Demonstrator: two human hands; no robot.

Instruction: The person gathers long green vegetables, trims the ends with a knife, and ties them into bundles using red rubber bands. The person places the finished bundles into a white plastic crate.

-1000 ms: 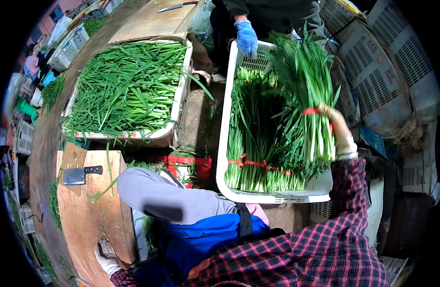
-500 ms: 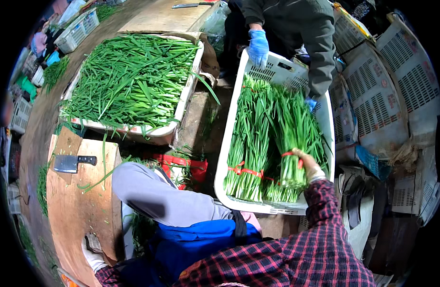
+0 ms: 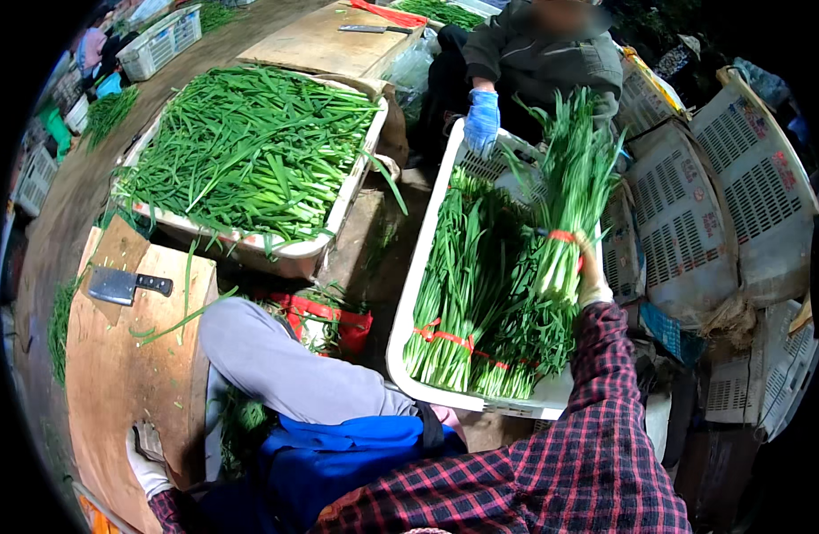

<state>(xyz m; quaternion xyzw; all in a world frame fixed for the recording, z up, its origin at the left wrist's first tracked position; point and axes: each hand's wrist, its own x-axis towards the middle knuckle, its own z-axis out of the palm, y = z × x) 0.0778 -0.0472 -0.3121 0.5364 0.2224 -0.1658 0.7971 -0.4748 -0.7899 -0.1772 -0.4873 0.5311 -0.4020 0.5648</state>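
- Board point(image 3: 133, 365), 9 o'clock: a pale wooden slab bearing a cleaver point(image 3: 111, 286), blade toward 9, handle toward 3.
- Left hand point(image 3: 147, 463), 8 o'clock: gloved, laid at the board's edge with fingers loose, grasping nothing that I can see from my remote station.
- Tray point(image 3: 313, 251), 10 o'clock: heaped with loose greens point(image 3: 258, 160), untied and lying in many directions.
- Crate point(image 3: 398, 360), 3 o'clock: white, containing tied bundles point(image 3: 452, 285), leaves toward 12, pale butts toward 6. I note a co-worker's blue-gloved hand point(image 3: 482, 125) at its far rim, 1 o'clock.
- Held bundle point(image 3: 569, 200), between 2 and 3 o'clock: over the crate's right side; I cannot tell whether it touches the greens beneath.
- Right hand point(image 3: 592, 276), 3 o'clock: grasping the held bundle's stems beside the red band point(image 3: 562, 236); how hard it squeezes, I cannot tell.
- Handling, in my judgement: the band is a sound place to hold, since the stems are gathered there. I would press just enough to prevent slipping, and make any lowering slow, butts level, leaves clear of the rim and the blue glove, lest they crease.
- Appearance: long, narrow leaves, deep green, fanning toward 1 o'clock with blurred tips; below the band, whitish-green stems, roughly even at their ends.
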